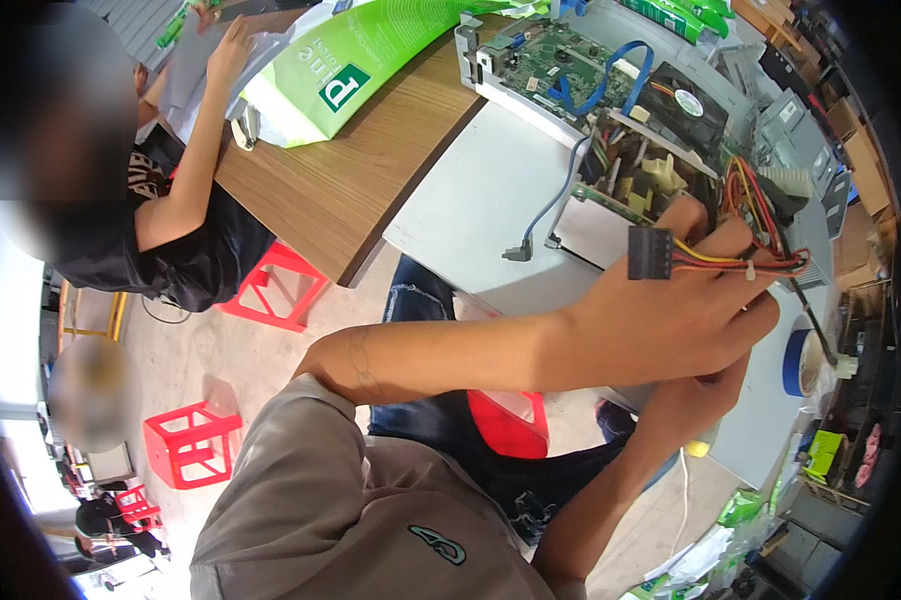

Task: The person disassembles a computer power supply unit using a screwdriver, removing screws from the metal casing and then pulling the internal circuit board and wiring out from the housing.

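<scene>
My left hand [661,310] reaches across to the right, with curled fingers around a power cable of red, yellow and black wires [761,266]. The cable's black flat connector [650,254] lies over the back of this hand. Underneath, my right hand [716,390] is mostly hidden by the left, so its fingers do not show. Just beyond the hands is an opened power supply unit [631,180] with bare components. Behind that, a green circuit board [551,75] sits in a metal computer case, beside a black fan [683,108] and a blue flat cable [631,95].
A blue tape roll [799,362] lies at the right on the grey table. A thin cable with a black plug [518,252] hangs over the white panel. A wooden table [371,190] carries a green bag [341,75]. Another person sits at the left. Red stools [191,445] stand on the floor.
</scene>
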A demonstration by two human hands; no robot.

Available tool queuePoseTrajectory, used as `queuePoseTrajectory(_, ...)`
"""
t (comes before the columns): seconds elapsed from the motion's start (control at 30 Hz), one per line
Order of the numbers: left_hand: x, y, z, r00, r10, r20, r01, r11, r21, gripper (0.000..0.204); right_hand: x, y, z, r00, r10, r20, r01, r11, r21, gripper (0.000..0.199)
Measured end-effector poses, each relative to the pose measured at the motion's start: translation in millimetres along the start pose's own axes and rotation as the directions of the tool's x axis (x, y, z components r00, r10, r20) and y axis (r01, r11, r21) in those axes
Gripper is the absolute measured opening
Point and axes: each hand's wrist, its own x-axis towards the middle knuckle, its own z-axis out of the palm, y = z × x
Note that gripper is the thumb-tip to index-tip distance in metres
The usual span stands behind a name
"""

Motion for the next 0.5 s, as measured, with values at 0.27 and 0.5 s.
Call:
queuePoseTrajectory(0.27, -4, -5, 9, 0.996, 0.045, -0.081, -0.044, 0.999, 0.013, 0.013, -1, 13, 0, 0.994, -0.104, 0.026, 0.101, 0.99, 0.094, 0.028)
queuePoseTrajectory(0.5, -8, -9, 19, 0.987, 0.111, -0.117, -0.101, 0.99, 0.095, 0.021, 1, 17, 1, 0.992, -0.111, 0.055, 0.098, 0.976, 0.196, 0.026)
